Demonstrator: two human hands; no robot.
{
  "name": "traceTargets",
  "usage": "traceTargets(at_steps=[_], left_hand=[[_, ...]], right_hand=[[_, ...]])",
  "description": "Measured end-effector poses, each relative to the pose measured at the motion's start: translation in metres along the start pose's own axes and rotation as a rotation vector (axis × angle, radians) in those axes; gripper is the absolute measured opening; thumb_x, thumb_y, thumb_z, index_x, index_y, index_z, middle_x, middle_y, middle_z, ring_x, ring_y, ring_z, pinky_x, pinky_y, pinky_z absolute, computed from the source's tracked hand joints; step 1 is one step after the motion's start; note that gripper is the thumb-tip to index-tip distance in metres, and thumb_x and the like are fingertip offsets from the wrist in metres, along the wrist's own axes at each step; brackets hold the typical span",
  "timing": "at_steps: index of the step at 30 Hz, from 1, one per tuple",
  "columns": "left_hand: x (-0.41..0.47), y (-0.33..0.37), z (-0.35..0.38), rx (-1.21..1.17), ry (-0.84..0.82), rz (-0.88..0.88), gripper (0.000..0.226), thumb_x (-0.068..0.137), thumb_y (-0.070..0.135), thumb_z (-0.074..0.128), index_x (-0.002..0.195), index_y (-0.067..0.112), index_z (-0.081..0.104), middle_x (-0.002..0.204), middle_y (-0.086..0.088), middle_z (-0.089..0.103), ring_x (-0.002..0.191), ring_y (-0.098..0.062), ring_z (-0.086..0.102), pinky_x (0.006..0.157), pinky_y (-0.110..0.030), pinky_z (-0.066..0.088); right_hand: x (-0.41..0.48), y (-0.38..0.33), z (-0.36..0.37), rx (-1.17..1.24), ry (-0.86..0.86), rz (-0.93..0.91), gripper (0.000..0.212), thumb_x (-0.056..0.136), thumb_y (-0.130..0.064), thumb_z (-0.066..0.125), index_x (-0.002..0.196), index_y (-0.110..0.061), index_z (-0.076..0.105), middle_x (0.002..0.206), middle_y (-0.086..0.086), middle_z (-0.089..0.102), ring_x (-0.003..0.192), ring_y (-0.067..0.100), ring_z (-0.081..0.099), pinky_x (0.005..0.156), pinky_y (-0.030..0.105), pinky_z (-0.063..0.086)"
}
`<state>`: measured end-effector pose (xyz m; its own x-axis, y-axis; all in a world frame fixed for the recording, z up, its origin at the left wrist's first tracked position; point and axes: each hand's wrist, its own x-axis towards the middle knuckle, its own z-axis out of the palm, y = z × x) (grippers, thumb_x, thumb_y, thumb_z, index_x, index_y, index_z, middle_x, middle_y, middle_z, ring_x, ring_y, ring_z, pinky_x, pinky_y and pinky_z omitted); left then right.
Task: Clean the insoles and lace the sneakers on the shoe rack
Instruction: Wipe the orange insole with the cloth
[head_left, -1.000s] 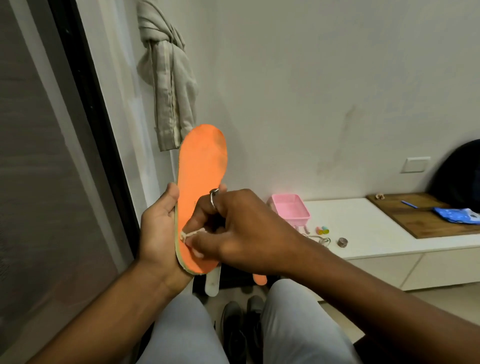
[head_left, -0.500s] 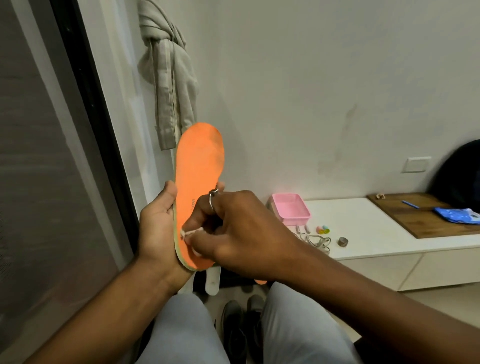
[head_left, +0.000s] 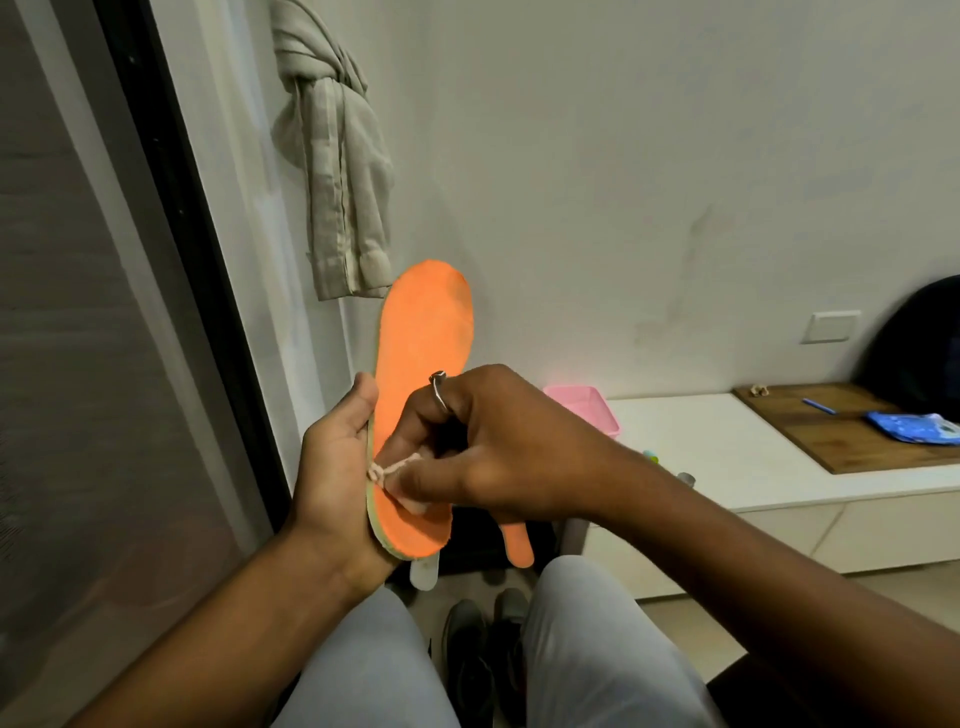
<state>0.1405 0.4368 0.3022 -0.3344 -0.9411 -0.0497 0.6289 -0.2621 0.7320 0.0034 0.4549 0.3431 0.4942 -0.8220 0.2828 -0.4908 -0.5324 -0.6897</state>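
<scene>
Pinching a pale scrap against the insole

Right hand (head_left: 498, 452) pinches a small pale scrap (head_left: 393, 466) between thumb and fingertips, pressing it on the orange insole (head_left: 423, 338) near its heel end. Left hand (head_left: 337, 467) grips that heel end from behind. The insole's long axis stands nearly upright, toe uppermost, so the next strokes probably run upward from the scrap

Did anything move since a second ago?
Barely. The orange insole and both hands shifted slightly to the right. The left hand still grips the insole's heel end upright, and the right hand still pinches a small pale scrap against it. The pink tray stayed put.
</scene>
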Motion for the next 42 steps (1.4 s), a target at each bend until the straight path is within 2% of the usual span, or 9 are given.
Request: traceTargets(at_steps=[3,9,17,21,25,32,36,39,42], left_hand=[[-0.003,-0.002,0.004,0.016,-0.043,-0.026,0.065,0.104,0.049,0.032,0.099,0.005,0.079,0.097,-0.014,0.076,0.081,-0.025,0.076,0.064,-0.036,0.062],[-0.004,-0.014,0.006,0.092,-0.079,-0.069,0.054,0.103,0.051,0.036,0.1,0.015,0.076,0.099,-0.012,0.055,0.07,-0.024,0.051,0.062,-0.036,0.04],[-0.005,-0.014,0.008,0.06,-0.065,-0.094,0.054,0.103,0.047,0.035,0.098,0.013,0.076,0.08,-0.006,0.071,0.065,-0.019,0.068,0.071,-0.036,0.049],[-0.004,-0.015,0.006,0.115,-0.076,-0.093,0.05,0.103,0.05,0.037,0.105,0.012,0.071,0.087,-0.012,0.059,0.069,-0.023,0.053,0.062,-0.036,0.041],[-0.007,-0.015,0.009,0.131,-0.102,-0.127,0.058,0.102,0.051,0.036,0.088,0.014,0.079,0.086,-0.012,0.057,0.069,-0.024,0.05,0.063,-0.037,0.039],[-0.005,-0.014,0.008,0.068,-0.101,-0.109,0.055,0.103,0.051,0.033,0.106,0.017,0.076,0.083,-0.007,0.067,0.067,-0.021,0.061,0.056,-0.032,0.05],[-0.005,-0.015,0.007,0.127,-0.108,-0.114,0.057,0.101,0.055,0.034,0.108,0.012,0.071,0.095,-0.013,0.055,0.07,-0.024,0.05,0.061,-0.035,0.039],[-0.008,-0.017,0.008,0.154,-0.14,-0.141,0.059,0.1,0.058,0.035,0.098,0.012,0.071,0.086,-0.013,0.054,0.067,-0.024,0.048,0.061,-0.036,0.039],[-0.008,-0.016,0.008,0.149,-0.133,-0.134,0.059,0.101,0.056,0.034,0.092,0.014,0.075,0.083,-0.011,0.057,0.067,-0.023,0.049,0.062,-0.036,0.038]], right_hand=[[0.0,0.004,-0.013,-0.043,-0.031,0.014,0.006,0.085,-0.01,0.078,0.088,-0.015,0.078,0.075,-0.008,0.074,0.069,0.003,0.068,0.066,0.02,0.055],[0.014,0.033,-0.025,-0.381,0.466,-0.001,0.006,0.087,-0.017,0.075,0.091,-0.015,0.079,0.08,-0.008,0.071,0.062,0.002,0.061,0.059,0.007,0.041],[0.002,0.011,-0.024,-0.048,-0.107,0.059,0.014,0.085,-0.01,0.079,0.081,-0.023,0.074,0.079,-0.005,0.075,0.073,0.009,0.071,0.067,0.021,0.055],[0.011,0.028,-0.025,-0.177,0.253,0.034,0.007,0.087,-0.013,0.076,0.083,-0.019,0.075,0.077,-0.003,0.074,0.07,0.006,0.067,0.067,0.023,0.054],[0.017,0.043,-0.022,-0.327,0.588,-0.035,0.004,0.086,-0.015,0.075,0.089,-0.013,0.077,0.083,-0.004,0.074,0.077,0.005,0.063,0.067,0.019,0.049],[0.006,0.022,-0.023,0.04,0.032,0.021,0.008,0.086,-0.005,0.077,0.085,-0.013,0.076,0.079,0.006,0.075,0.072,0.018,0.07,0.071,0.031,0.057],[0.015,0.035,-0.022,-0.115,0.394,-0.008,0.001,0.087,-0.012,0.076,0.087,-0.011,0.077,0.081,-0.001,0.074,0.073,0.008,0.067,0.069,0.026,0.056],[0.021,0.047,-0.019,-0.263,0.675,-0.069,0.004,0.086,-0.014,0.075,0.088,-0.012,0.077,0.082,-0.004,0.072,0.077,0.007,0.063,0.071,0.023,0.051],[0.02,0.043,-0.012,-0.255,0.622,-0.124,0.005,0.086,-0.01,0.074,0.09,-0.012,0.077,0.083,-0.007,0.071,0.077,0.004,0.063,0.067,0.012,0.047]])
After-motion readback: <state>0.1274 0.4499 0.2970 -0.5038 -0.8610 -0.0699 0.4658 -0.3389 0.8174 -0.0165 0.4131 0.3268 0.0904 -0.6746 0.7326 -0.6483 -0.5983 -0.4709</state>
